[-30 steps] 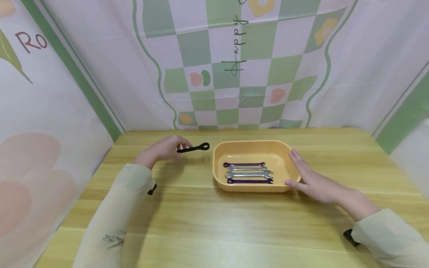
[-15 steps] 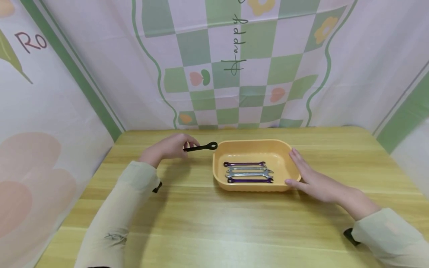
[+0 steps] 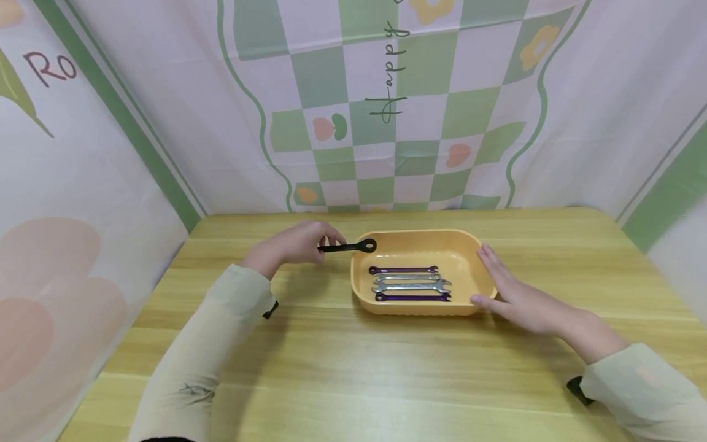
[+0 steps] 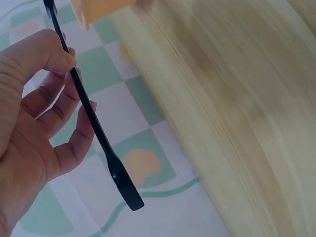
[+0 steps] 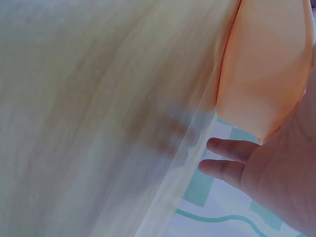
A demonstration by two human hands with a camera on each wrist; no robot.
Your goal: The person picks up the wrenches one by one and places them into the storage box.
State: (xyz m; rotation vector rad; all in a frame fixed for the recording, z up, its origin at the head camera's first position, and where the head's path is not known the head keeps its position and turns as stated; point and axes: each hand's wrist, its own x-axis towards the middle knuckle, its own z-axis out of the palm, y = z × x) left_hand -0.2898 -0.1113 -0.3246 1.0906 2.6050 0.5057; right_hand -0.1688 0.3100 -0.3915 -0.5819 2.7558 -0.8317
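My left hand (image 3: 302,243) pinches a black combination wrench (image 3: 349,247) between thumb and fingers. The wrench's ring end overlaps the left rim of a yellow plastic basket (image 3: 420,310) in the head view. Its other end hangs below the fingers in the left wrist view, the shaft (image 4: 91,111) in full sight. In the basket lie several wrenches side by side: a purple wrench (image 3: 403,270) at the back, silver ones (image 3: 411,286) in the middle and another purple wrench (image 3: 411,298) in front. My right hand (image 3: 525,307) rests on the basket's right end, fingers straight, thumb at the front corner.
The basket stands on a wood-grain table (image 3: 353,374) near its back edge. Behind the table hangs a green-and-white checked cloth (image 3: 375,153). Another printed cloth (image 3: 83,184) borders the left side.
My left hand has moved right with the black wrench, bringing its ring end from beside the basket to over its left rim. The right hand and basket have stayed in place.
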